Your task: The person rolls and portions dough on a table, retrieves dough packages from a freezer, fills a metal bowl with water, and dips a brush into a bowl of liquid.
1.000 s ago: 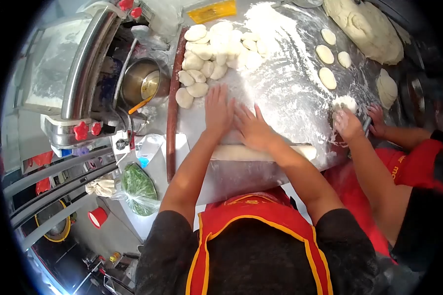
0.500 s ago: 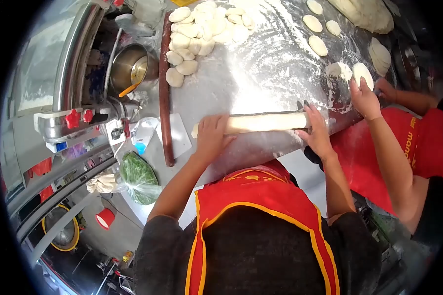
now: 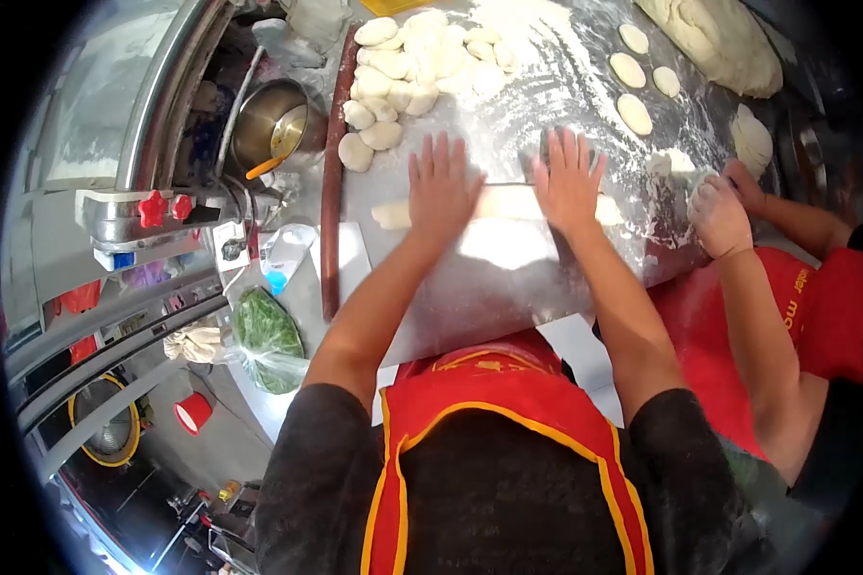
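Note:
A long pale dough roll [image 3: 508, 203] lies crosswise on the floured metal table [image 3: 403, 278]. My left hand [image 3: 441, 190] rests flat over its left part, fingers stretched away from me. Over its right part lies my right hand [image 3: 568, 184], palm down with the fingers spread. The roll shows between my hands and sticks out a little past each one. Beyond my left hand is a heap of small flattened dough pieces [image 3: 382, 135]. A long brown rolling pin [image 3: 333, 192] lies to the left of the roll.
On the right, a co-worker's hands [image 3: 721, 213] are at some dough. Dough discs [image 3: 634, 113] and a big dough mass [image 3: 719, 43] lie further back. At the left are a metal pot [image 3: 270, 125], bagged greens [image 3: 267, 335] and a machine [image 3: 129, 216].
My hands have moved forward and closer together from the roll's ends, now flat on it with fingers straight. The co-worker's disc, held up earlier, is now mostly hidden by the hand.

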